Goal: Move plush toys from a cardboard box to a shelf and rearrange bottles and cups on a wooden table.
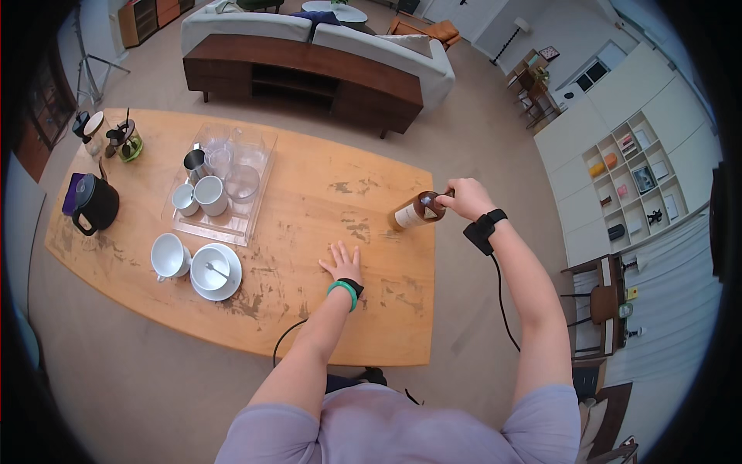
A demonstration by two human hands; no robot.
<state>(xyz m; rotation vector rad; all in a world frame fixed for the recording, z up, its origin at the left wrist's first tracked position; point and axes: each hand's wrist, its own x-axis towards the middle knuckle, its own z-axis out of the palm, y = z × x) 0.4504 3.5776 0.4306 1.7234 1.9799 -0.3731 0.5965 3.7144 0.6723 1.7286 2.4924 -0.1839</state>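
My right hand (pixel 469 198) grips the neck of a dark brown glass bottle (pixel 409 216) with a pale label. The bottle is at the table's right edge; whether its base bears fully on the top is hard to tell. Flat on the wooden table (pixel 313 203) rests my left hand (pixel 346 265), fingers spread and holding nothing. Left of it, a white bowl-like cup (pixel 203 278) with a small spoon (pixel 217 269) sits on a white saucer (pixel 236 284). Beside these stands another white cup (pixel 169 255).
A clear tray (pixel 217 234) holds white cups (pixel 211 194), a metal pitcher (pixel 196 166) and clear glassware (pixel 242 182). A black kettle (pixel 98 204) and a glass jar with a plant (pixel 131 146) stand at the left. Beyond the table are a dark wooden cabinet (pixel 220 66) and a sofa (pixel 255 29).
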